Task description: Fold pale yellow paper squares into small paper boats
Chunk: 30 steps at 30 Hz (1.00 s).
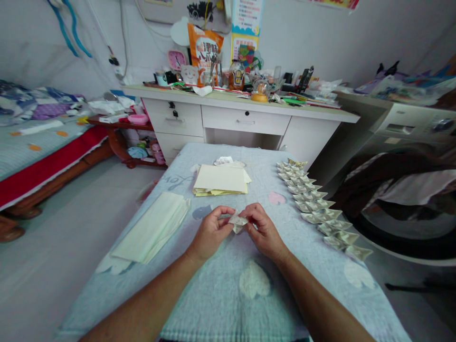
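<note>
Between my two hands, above the middle of the cloth-covered table, is a small folded piece of white paper [237, 221]. My left hand [213, 230] pinches its left side between thumb and fingers. On the other side, my right hand [262, 231] grips it with thumb and curled fingers. Along the table's right edge stand several folded paper boats [313, 202] in a row, the farthest one yellowish with dark print. A stack of cream paper sheets [221, 179] lies beyond my hands. To the left rests a pile of long folded pale paper [153, 228].
A light-blue cloth [210, 304] with heart patterns covers the table. Behind it stands a white desk [245, 121] crowded with small items, including an orange bag [204, 50]. A washing machine [402, 128] is at the right, a bed [46, 137] at the left.
</note>
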{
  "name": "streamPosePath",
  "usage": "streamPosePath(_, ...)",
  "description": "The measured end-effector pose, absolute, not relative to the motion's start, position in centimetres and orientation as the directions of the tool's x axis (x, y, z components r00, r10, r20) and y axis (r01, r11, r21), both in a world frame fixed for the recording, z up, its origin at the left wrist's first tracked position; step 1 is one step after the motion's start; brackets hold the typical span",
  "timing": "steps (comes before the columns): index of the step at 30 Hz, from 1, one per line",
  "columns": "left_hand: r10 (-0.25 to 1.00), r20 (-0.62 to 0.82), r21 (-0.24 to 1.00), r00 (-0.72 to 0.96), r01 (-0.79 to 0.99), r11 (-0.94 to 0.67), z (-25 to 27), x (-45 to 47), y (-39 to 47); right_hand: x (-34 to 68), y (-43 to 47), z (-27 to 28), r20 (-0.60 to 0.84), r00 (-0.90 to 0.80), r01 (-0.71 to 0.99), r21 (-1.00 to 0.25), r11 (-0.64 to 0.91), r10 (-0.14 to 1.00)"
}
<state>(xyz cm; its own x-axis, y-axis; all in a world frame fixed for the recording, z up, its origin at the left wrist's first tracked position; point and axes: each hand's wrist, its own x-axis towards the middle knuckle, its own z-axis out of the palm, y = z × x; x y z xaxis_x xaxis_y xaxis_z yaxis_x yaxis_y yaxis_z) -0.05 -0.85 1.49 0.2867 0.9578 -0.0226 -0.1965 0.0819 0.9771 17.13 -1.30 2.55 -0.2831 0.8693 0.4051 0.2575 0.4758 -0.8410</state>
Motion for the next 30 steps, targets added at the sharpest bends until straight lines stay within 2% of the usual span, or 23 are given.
streamPosePath(5, 0.973, -0.038, 0.973, 0.229, -0.212, 0.088, 1.9, -0.2, -0.7, 17.1, -1.2, 2.4, 0.407, -0.304, 0.248, -0.839, 0.484, 0.861)
streamPosePath(10, 0.955, 0.008, 0.952, 0.296, -0.295, 0.084, 1.6, -0.5, -0.8, 17.1, -1.3, 2.6, 0.422, -0.286, 0.253, -0.833, 0.493, 0.86)
streamPosePath(16, 0.975, 0.016, 0.97, 0.221, -0.241, 0.039, 1.0, -0.3, -0.6, 17.2, -1.5, 3.0, 0.417, -0.328, 0.209, -0.843, 0.496, 0.848)
streamPosePath(18, 0.978, 0.015, 0.974, 0.21, -0.223, 0.033, 0.9, -0.2, -0.6, 17.1, -1.5, 2.9, 0.381, -0.326, 0.133, -0.888, 0.44, 0.865)
streamPosePath(22, 0.968, 0.032, 0.985, 0.25, -0.172, 0.012, 1.2, -0.2, -0.8, 17.0, -1.2, 2.2, 0.231, -0.243, -0.022, -0.972, 0.233, 0.942)
streamPosePath(27, 0.964, 0.052, 0.996, 0.262, -0.079, -0.033, 1.3, -0.1, -1.2, 17.0, -0.9, 1.6, 0.102, -0.312, 0.046, -0.991, 0.122, 0.944)
streamPosePath(30, 0.964, 0.044, 0.999, 0.262, -0.027, -0.038, 1.2, -0.2, -1.2, 16.9, -0.9, 1.6, 0.095, -0.307, 0.026, -0.994, 0.108, 0.947)
